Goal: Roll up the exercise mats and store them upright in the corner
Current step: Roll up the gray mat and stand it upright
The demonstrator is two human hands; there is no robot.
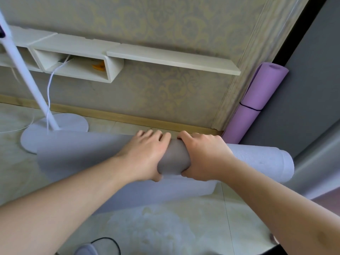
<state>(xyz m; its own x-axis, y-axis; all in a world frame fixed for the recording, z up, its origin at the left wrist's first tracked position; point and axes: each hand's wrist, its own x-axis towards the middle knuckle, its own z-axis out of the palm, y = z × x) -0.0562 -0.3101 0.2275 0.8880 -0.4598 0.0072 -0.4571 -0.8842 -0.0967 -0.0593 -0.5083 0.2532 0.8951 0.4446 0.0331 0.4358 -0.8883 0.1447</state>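
A pale grey mat (77,155) lies rolled across the tiled floor, parallel to the wall, with a short flap still flat under its near side. My left hand (145,153) and my right hand (204,155) grip the roll side by side at its middle, fingers curled over the top and thumbs underneath. A purple mat (255,100) stands rolled and upright in the corner at the right, held by a thin black band around its middle.
A white fan stand with a round base (55,133) and a white cable sits on the floor just left of the roll. White wall shelves (114,57) hang above. A dark grey panel (303,89) borders the corner on the right.
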